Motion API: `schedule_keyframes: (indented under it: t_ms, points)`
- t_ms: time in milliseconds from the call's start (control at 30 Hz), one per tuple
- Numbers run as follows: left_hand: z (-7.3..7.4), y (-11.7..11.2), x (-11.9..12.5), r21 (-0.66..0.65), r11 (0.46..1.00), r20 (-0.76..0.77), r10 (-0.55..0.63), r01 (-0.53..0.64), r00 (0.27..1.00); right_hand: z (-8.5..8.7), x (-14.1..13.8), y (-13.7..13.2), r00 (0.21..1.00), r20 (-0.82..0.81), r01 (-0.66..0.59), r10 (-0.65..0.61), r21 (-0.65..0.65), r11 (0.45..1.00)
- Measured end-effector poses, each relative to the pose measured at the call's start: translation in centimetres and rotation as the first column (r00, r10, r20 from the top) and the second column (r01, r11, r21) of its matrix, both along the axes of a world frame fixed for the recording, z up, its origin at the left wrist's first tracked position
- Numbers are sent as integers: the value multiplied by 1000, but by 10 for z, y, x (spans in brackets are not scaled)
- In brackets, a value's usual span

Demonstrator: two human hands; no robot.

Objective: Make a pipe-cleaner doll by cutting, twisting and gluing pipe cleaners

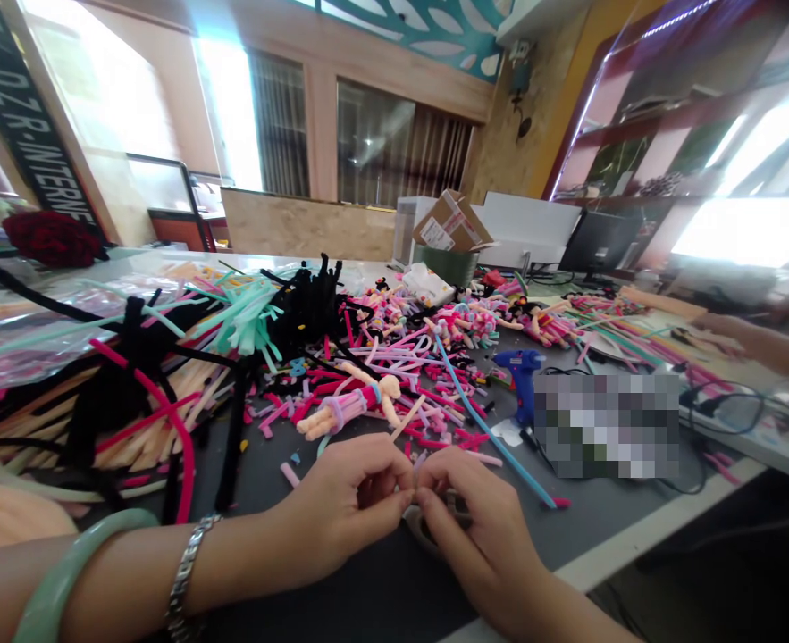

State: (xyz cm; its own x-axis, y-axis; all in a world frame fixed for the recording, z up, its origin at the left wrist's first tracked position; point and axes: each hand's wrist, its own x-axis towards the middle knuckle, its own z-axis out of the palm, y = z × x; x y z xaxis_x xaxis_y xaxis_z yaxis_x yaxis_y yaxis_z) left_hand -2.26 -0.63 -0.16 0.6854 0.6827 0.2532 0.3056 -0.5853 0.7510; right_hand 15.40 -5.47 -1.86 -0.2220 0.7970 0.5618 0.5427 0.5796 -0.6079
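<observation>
My left hand pinched a tan chenille stem shut; my right hand curled in against it, grip unclear. 1 assembled pipe-cleaner doll lay just ahead of my hands, loose cut pieces heaped beyond.

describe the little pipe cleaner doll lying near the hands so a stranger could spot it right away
On the grey work table heaped with cut pipe cleaners, find the left hand, the one with a pale green bangle. Just beyond it lies a small pipe cleaner figure. Unlike the loose pieces around it, it has a shaped body and limbs, peach with lilac and pink wrapped round its middle.
</observation>
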Motion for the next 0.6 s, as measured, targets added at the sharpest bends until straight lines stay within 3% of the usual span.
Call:
schedule_keyframes:
  t_ms: [467,600]
  points:
    - [-3,1,-1,5,1000,87,-8,8,996,0,0,0,1000,-15,8,-9,-34,999]
    - [-3,2,0,-20,1000,120,-8,10,993,0,2,0,999,-47,5,-9,-96,995]
